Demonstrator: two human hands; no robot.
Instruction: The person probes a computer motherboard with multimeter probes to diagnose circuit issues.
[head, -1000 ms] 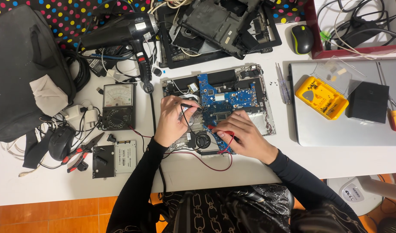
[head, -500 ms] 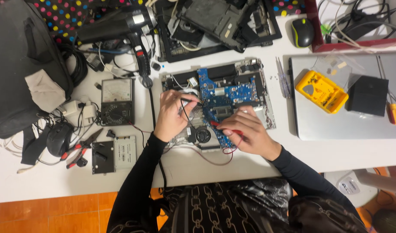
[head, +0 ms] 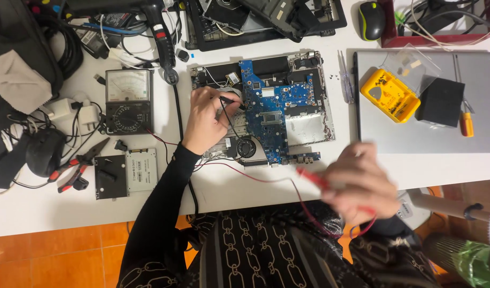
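Left hand [head: 205, 120] holds black probe [head: 227, 100] on blue board [head: 269, 114]. Right hand [head: 362, 184], blurred, grips red probe [head: 314, 178] at near table edge.

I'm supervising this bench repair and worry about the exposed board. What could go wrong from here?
1. The left hand holds the black probe on the blue motherboard; a slip could bridge neighbouring contacts.
2. The right hand holds the red probe off the board, blurred in motion; its bare tip could touch something unintended.
3. The red lead trails across the table edge and might snag, possibly tugging the analog meter.
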